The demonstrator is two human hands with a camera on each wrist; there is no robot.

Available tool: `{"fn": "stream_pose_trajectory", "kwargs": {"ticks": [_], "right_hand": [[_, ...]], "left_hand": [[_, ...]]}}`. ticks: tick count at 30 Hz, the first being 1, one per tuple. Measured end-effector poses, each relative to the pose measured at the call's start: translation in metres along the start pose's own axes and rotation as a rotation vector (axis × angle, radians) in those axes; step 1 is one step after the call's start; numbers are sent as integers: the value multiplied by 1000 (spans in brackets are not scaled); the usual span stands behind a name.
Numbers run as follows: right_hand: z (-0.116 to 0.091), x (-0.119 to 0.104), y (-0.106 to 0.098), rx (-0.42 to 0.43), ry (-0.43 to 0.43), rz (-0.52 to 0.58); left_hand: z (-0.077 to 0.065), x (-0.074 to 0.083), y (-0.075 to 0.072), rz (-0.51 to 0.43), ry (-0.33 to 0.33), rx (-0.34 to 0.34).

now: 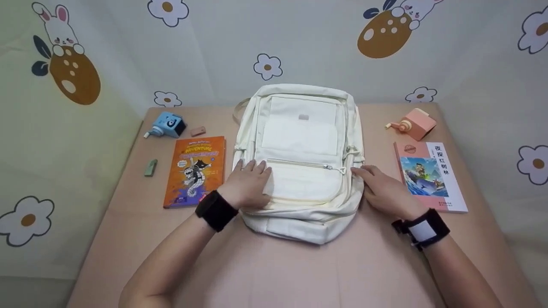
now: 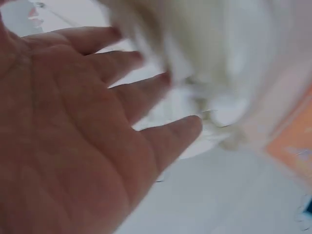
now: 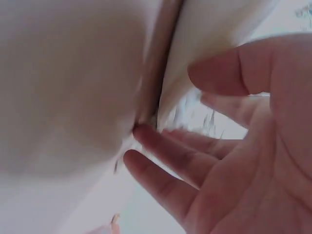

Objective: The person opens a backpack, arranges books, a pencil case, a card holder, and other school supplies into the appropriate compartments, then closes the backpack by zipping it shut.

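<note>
A cream backpack (image 1: pixel 304 184) lies front side up in the middle of the table, its zippered pockets showing. My left hand (image 1: pixel 248 186) is spread over its lower left side. In the left wrist view, the fingers (image 2: pixel 161 141) of that hand are straight and apart against the blurred cream fabric. At the opposite edge of the bag is my right hand (image 1: pixel 385 190), thumb and index finger towards the side seam. The right wrist view shows its fingers (image 3: pixel 170 185) extended along the side of the backpack (image 3: pixel 200 44), near where it meets the table, with the thumb apart.
Left of the backpack lie an orange book (image 1: pixel 195 171), a blue pencil sharpener (image 1: pixel 167 125), a pink eraser (image 1: pixel 198 131) and a small green block (image 1: pixel 150 167). A pink pencil sharpener (image 1: pixel 415 124) and another book (image 1: pixel 430 175) are on the right. Patterned curtains (image 1: pixel 222 42) surround the table.
</note>
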State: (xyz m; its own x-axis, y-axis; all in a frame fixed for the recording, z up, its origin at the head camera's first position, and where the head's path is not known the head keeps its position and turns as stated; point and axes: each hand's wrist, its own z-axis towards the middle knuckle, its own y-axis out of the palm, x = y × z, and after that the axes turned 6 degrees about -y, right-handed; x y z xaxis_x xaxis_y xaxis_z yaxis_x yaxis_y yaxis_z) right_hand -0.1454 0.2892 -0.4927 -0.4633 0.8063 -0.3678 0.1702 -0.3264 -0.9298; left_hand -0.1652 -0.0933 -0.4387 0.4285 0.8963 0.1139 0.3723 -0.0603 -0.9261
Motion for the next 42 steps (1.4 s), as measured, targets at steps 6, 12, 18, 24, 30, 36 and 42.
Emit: {"fn": "stream_pose_trajectory", "kwargs": {"ticks": [6, 12, 18, 24, 30, 36, 42], "right_hand": [[17, 25, -8, 136, 89, 36], [27, 38, -5, 155, 158, 1], [34, 38, -2, 169, 185, 24], [38, 37, -2, 142, 199, 24], [42, 37, -2, 133, 196, 27], [41, 38, -2, 138, 183, 5], [38, 39, -1, 194, 171, -28]], "left_hand": [[9, 63, -24, 90, 154, -5], [24, 118, -28, 108, 259, -24], [43, 149, -21, 68, 234, -35], [52, 166, -16, 128, 215, 3], [53, 167, -14, 178, 244, 27], [56, 160, -15, 110, 257, -14], [57, 153, -13, 24, 281, -37]]}}
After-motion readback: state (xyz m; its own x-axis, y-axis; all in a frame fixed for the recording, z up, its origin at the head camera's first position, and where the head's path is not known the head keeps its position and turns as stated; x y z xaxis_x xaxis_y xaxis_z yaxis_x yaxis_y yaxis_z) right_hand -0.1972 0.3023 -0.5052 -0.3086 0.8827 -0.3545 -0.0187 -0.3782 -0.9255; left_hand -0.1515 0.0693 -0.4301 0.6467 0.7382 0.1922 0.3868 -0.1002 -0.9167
